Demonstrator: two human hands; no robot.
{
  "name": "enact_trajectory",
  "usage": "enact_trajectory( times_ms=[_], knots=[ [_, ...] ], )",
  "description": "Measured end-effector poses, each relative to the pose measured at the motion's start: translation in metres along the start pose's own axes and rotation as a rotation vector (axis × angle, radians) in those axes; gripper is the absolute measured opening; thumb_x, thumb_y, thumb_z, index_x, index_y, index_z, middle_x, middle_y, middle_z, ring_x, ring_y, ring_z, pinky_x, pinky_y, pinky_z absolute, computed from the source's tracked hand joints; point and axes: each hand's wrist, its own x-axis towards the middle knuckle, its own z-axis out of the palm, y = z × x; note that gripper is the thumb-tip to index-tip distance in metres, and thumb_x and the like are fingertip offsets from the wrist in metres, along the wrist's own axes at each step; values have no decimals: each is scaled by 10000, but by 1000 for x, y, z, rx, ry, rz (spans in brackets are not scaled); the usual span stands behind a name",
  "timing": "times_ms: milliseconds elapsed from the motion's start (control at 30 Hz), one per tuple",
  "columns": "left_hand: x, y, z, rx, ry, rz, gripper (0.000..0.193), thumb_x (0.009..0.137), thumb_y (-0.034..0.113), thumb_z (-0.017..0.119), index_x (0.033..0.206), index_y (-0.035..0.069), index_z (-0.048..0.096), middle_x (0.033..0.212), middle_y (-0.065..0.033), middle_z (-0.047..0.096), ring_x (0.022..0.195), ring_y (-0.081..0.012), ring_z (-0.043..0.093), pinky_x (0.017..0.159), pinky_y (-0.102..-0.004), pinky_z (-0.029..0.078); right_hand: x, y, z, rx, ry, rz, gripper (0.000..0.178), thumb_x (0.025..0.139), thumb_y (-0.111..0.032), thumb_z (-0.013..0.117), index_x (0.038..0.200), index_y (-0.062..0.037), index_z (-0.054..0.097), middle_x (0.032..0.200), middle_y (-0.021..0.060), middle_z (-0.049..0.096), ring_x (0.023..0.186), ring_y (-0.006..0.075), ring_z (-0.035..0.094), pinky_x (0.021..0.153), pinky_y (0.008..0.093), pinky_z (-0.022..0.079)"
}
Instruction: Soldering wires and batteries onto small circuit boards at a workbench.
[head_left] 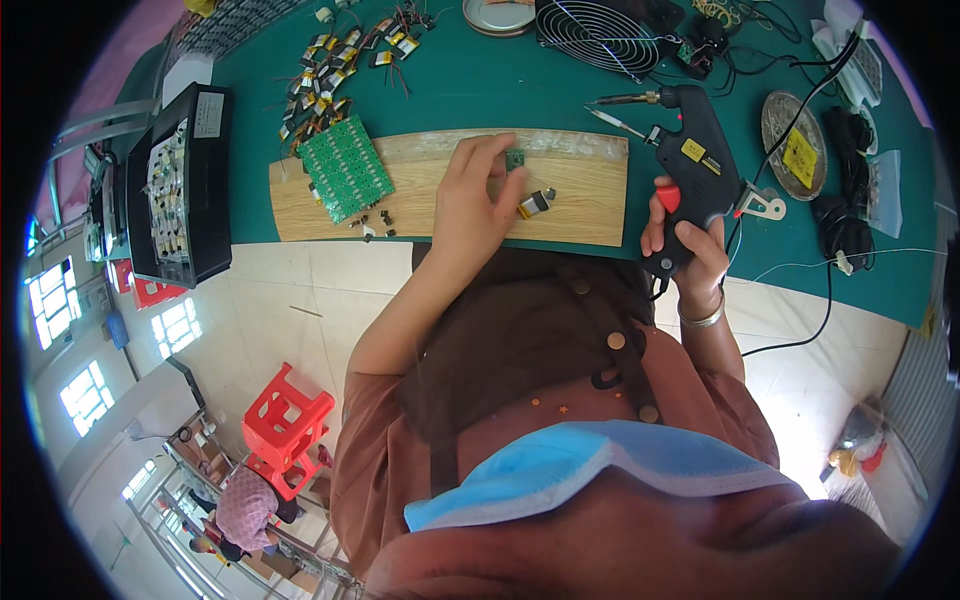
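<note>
My left hand [475,195] rests over the wooden board [590,190], with thumb and forefinger at the edges of a small green circuit board [515,159]. Just below the thumb lies a small silver battery cell [534,206] with a yellow-and-black end. On the right, my right hand [690,240] is wrapped around the grip of a black soldering gun [697,155] with a red trigger. Its pointed tip reaches left over the green mat, apart from the small circuit board.
A panel of green circuit boards [347,168] lies on the wooden board's left part, tiny components [375,225] beside it. Several battery cells [325,75] are heaped behind. A black bin [185,190] stands left, a fan [600,35] behind, an oval metal dish [795,145] right.
</note>
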Motion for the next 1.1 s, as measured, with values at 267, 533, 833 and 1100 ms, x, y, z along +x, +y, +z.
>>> enact_trajectory(
  times_ms=[267,533,833,1100],
  knots=[
    [24,9,-20,266,-245,301,281,792,41,693,1071,63,662,1008,-107,595,914,-307,599,775,-395,507,-1,-2,-1,85,-49,-4,544,786,-108,542,1265,129,446,904,144,564,661,181,577,605,334,520],
    [30,13,-48,451,-411,319,145,745,16,712,879,36,658,878,-87,586,838,-286,592,716,-377,493,-2,-4,-3,85,-64,-8,545,782,-115,544,1261,128,454,885,141,569,652,176,565,623,332,520],
    [49,34,-39,-127,-479,-104,128,885,29,636,1004,36,588,840,-59,598,692,-162,609,613,-278,481,-1,-4,-1,43,-56,4,579,759,-145,550,1259,125,438,885,156,555,628,182,563,576,333,505],
    [64,12,-25,-529,-261,-444,238,881,59,644,1077,40,512,773,-42,632,696,-112,622,607,-238,470,-3,-7,-3,98,-86,8,531,789,-111,549,1260,117,461,910,134,561,683,162,567,641,321,514]
  ],
)
